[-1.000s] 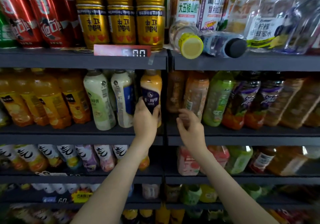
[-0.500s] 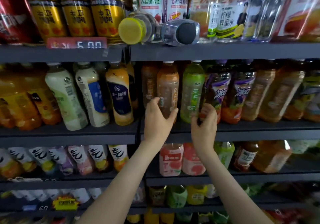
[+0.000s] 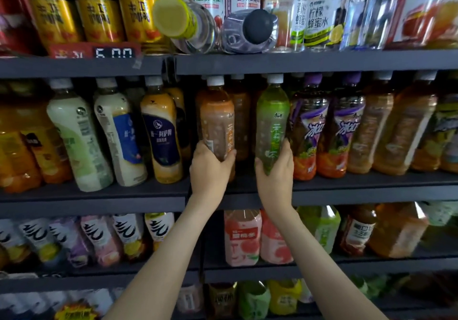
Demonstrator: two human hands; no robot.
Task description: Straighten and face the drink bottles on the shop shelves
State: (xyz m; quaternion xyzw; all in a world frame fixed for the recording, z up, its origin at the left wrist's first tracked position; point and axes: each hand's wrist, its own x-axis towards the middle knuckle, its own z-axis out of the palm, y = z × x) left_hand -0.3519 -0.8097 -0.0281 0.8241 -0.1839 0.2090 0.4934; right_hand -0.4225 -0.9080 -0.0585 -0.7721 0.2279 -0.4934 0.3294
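On the middle shelf (image 3: 347, 190) stand rows of drink bottles. My left hand (image 3: 209, 171) grips the lower part of a brown tea bottle (image 3: 216, 121) with a white cap. My right hand (image 3: 276, 173) grips the base of a green tea bottle (image 3: 271, 121) just to its right. Both bottles stand upright at the shelf's front. Left of them are a dark-blue-labelled orange bottle (image 3: 161, 136) and two pale milk-drink bottles (image 3: 119, 133). Purple-labelled bottles (image 3: 308, 131) stand to the right.
The top shelf (image 3: 297, 60) carries gold cans (image 3: 138, 14), a yellow-capped bottle (image 3: 178, 19) and a black-capped bottle (image 3: 250, 29) lying on their sides with caps outward. A red price tag (image 3: 94, 50) hangs at its edge. Pink bottles (image 3: 241, 238) fill the shelf below.
My left hand left the dark-blue-labelled bottle, moved right and took hold of the brown bottle. My right hand closed around the green bottle. The view shifted right.
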